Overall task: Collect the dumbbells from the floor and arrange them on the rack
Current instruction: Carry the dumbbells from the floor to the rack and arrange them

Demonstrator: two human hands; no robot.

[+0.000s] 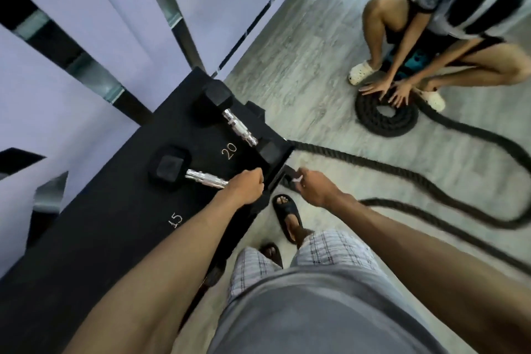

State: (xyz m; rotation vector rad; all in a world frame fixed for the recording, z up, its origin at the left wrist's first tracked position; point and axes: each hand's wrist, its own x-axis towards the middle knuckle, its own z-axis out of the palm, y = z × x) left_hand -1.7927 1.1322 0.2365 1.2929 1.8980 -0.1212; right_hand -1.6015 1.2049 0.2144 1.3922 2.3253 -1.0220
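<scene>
A black rack (120,210) runs along the left, its top shelf marked "20" and "15". Two black hex dumbbells with chrome handles lie on it. The far dumbbell (238,126) sits beyond the "20" mark. The nearer dumbbell (184,171) lies by the shelf's front edge, and my left hand (248,184) grips the near end of its handle, hiding the near head. My right hand (311,185) hovers just past the rack's corner above the floor, fingers loosely curled, with a small pale thing at the fingertips that is too blurred to name.
A thick black battle rope (431,198) snakes over the grey floor to the right and passes by the rack's corner. Another person (416,46) crouches at the far right, coiling the rope (385,115). My feet in sandals stand beside the rack. A pale wall is behind the rack.
</scene>
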